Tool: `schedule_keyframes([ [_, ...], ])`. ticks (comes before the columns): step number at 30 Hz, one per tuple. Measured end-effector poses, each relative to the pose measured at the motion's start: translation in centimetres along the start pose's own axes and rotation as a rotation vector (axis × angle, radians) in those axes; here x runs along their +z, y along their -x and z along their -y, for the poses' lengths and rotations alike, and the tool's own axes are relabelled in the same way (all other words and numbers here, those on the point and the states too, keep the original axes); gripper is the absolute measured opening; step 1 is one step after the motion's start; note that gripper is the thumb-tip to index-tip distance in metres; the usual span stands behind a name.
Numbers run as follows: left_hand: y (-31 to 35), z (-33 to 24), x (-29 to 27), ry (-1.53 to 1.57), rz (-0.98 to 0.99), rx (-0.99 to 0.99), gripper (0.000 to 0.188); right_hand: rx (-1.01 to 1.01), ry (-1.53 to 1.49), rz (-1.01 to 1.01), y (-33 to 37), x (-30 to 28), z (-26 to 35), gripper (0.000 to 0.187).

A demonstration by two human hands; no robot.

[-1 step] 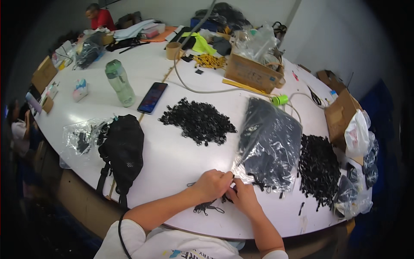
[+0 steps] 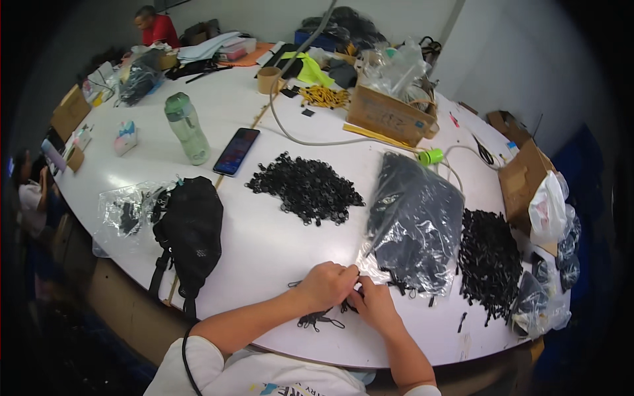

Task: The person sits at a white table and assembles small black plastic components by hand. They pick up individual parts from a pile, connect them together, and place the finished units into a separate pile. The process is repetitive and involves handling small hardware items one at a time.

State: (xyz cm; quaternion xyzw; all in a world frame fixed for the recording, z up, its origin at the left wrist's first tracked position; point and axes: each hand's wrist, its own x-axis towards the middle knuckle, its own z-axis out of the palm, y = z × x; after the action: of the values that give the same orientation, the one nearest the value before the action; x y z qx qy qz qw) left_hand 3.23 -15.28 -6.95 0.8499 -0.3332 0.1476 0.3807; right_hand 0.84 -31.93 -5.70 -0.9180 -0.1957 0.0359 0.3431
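Note:
My left hand point(image 2: 328, 285) and my right hand point(image 2: 374, 305) meet over the near edge of the white table, fingers pinched together. Between them is a small black piece, mostly hidden by the fingers, so its kind cannot be made out. Thin black cord loops point(image 2: 319, 321) lie on the table beneath my left wrist. Just beyond my right hand rests a clear plastic bag point(image 2: 415, 224) full of black pieces, with a few spilling from its near end. A heap of small black rings point(image 2: 305, 188) sits farther off, and a pile of short black pieces point(image 2: 489, 264) lies right of the bag.
A black waist bag point(image 2: 191, 231) lies at left, near a green bottle point(image 2: 187, 129) and a phone point(image 2: 236, 152). Beyond stands a cardboard box point(image 2: 386, 113) of plastic wrap, with a grey cable point(image 2: 317, 140) before it. A person in red point(image 2: 157, 28) sits far left; another point(image 2: 32, 195) is at the left edge.

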Motion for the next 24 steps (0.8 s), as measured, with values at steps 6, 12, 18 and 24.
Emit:
schedule_keyframes([
  [6, -0.2, -0.6, 0.1, -0.002, -0.078, 0.02, 0.013, -0.2, 0.114, -0.068, 0.7, 1.0, -0.7, 0.018],
  [12, -0.6, -0.4, -0.5, 0.014, -0.095, -0.048, 0.013, -0.297, 0.089, -0.177, 0.4, 0.6, -1.2, 0.03],
  [18, -0.5, -0.8, -1.1, 0.045, -0.055, -0.067, 0.012, -0.28, 0.21, -0.119, 0.8, 0.4, -1.2, 0.037],
  [24, -0.5, -0.9, -0.7, 0.008, -0.01, -0.028, 0.013, -0.122, 0.196, 0.02, 0.4, 1.1, -1.3, 0.024],
])
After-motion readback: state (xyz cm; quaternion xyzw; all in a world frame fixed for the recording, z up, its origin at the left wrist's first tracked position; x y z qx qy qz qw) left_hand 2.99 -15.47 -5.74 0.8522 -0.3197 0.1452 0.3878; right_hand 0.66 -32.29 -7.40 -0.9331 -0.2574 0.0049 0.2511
